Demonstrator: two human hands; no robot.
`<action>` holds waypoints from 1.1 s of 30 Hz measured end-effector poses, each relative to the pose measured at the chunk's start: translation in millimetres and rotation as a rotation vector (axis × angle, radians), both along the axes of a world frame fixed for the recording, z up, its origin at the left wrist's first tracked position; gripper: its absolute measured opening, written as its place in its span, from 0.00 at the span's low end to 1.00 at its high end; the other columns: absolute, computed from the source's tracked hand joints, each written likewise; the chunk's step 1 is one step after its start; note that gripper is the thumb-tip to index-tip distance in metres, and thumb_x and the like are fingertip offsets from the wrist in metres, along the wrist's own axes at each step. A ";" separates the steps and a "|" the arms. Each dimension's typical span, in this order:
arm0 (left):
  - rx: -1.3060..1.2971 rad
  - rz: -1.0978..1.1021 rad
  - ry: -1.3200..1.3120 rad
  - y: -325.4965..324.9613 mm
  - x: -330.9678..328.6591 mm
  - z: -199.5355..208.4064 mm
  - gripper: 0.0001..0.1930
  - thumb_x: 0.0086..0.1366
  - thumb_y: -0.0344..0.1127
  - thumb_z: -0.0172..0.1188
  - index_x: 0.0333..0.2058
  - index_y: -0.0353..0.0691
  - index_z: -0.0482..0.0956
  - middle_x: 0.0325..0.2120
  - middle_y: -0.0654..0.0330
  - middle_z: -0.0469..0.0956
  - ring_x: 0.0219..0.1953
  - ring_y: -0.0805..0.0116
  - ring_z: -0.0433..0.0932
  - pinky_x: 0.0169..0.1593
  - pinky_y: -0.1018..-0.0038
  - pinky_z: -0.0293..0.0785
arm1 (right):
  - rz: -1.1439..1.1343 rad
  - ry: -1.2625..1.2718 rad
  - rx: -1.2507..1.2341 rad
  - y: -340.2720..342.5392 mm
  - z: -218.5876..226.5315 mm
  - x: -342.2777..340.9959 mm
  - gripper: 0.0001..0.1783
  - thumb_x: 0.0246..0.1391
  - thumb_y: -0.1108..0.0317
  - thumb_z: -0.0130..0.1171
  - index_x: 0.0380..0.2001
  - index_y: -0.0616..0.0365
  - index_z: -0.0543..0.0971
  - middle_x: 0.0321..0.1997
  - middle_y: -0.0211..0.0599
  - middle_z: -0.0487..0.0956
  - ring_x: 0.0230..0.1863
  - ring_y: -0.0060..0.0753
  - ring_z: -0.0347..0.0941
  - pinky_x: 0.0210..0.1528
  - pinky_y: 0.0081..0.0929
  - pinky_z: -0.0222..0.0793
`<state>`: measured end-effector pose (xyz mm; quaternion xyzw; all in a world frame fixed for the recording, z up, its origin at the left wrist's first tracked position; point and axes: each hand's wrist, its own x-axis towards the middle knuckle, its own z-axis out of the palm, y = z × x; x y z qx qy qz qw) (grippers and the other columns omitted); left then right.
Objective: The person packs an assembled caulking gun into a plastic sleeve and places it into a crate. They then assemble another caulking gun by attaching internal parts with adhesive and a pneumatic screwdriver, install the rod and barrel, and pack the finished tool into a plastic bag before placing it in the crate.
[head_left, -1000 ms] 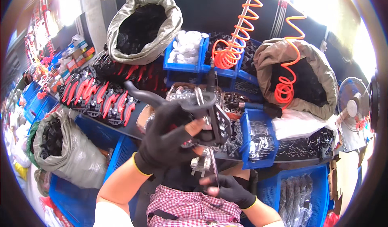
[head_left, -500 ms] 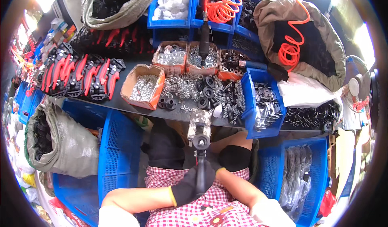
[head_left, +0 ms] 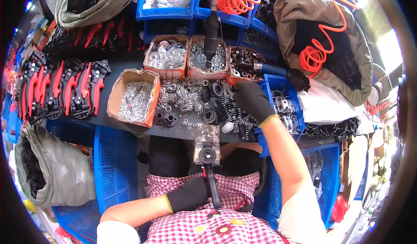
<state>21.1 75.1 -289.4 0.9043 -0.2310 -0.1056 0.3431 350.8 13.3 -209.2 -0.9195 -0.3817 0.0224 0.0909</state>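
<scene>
My left hand, in a black glove with a yellow cuff, is closed around a black handle above my lap; its fingers are partly hidden behind it. At the handle's far end a round black disc rests over a worn metal block at the table's edge. My right hand, gloved alike, reaches over the dark coil springs, close to a carton of small brown metal parts. Its fingertips blend into the dark parts, so I cannot see whether they grip anything.
Cartons of screws, white washers and nuts line the table. A blue bin of metal brackets stands right. A black driver hangs from an orange coiled hose; another driver lies nearby. Red-handled assemblies sit left.
My right hand has left the handle and moved forward and right to the springs and carton. My left hand stays at the handle. The view has shifted slightly.
</scene>
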 end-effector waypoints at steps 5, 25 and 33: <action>-0.027 0.687 -0.370 203.3 -81.6 48.3 0.13 0.62 0.33 0.57 0.45 0.37 0.78 0.42 0.55 0.80 0.42 0.68 0.77 0.46 0.73 0.73 | -0.131 0.036 -0.114 26.9 -18.3 8.6 0.13 0.45 0.67 0.56 0.33 0.59 0.83 0.35 0.56 0.81 0.40 0.54 0.80 0.48 0.43 0.74; 0.141 2.155 -0.411 470.7 -431.1 26.4 0.27 0.72 0.49 0.47 0.60 0.32 0.69 0.58 0.52 0.71 0.56 0.59 0.70 0.60 0.67 0.64 | 0.112 0.068 0.346 -4.6 32.7 -24.2 0.14 0.51 0.67 0.61 0.41 0.57 0.78 0.33 0.47 0.81 0.36 0.52 0.79 0.39 0.40 0.74; 0.169 2.110 -0.387 447.6 -417.1 62.1 0.27 0.72 0.49 0.47 0.60 0.33 0.69 0.58 0.53 0.71 0.56 0.61 0.70 0.60 0.68 0.63 | 0.395 0.442 0.282 -51.3 5.4 -159.4 0.11 0.52 0.69 0.62 0.39 0.54 0.74 0.32 0.41 0.79 0.31 0.46 0.78 0.30 0.37 0.72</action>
